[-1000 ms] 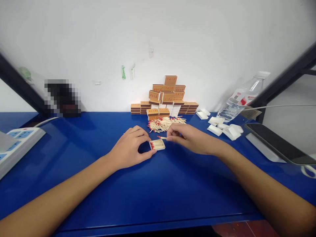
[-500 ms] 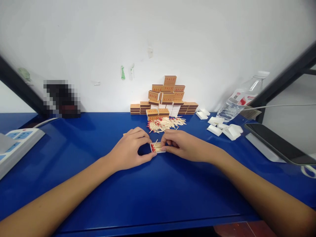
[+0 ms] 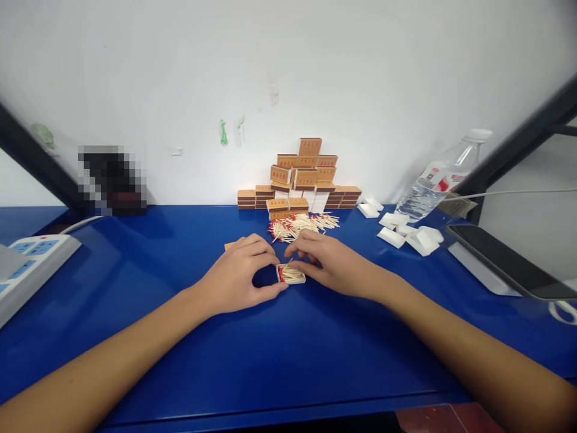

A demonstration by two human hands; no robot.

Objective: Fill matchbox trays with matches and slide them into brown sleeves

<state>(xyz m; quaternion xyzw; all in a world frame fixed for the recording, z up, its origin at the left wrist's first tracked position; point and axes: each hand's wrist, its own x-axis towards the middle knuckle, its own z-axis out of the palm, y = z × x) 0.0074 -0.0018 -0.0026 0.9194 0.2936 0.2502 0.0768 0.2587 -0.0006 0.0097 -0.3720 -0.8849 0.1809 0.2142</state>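
My left hand (image 3: 243, 273) grips a small white matchbox tray (image 3: 301, 280) at its left end, thumb on the near side and fingers on the far side. Matches (image 3: 292, 275) with red heads lie in it, heads to the left, and one match (image 3: 289, 263) sticks up at a slant. Over the tray's far right part is my right hand (image 3: 327, 258), its thumb and forefinger slightly apart beside that slanted match. Just behind the tray lies a loose heap of matches (image 3: 302, 225). A matchbox piece (image 3: 229, 246) is mostly hidden behind my left hand.
Stacked matchboxes (image 3: 306, 178) stand against the wall. White empty trays (image 3: 391, 237), a plastic bottle (image 3: 419, 192) and a phone (image 3: 505, 258) are to the right. On the left are a power strip (image 3: 49, 258) and a blurred dark object (image 3: 112, 180). All rest on a blue table (image 3: 270, 361).
My right hand has shifted left and lifted off the tray's right end, its fingertips now at the slanted match. The tray has moved slightly right and nearer, still in my left hand.
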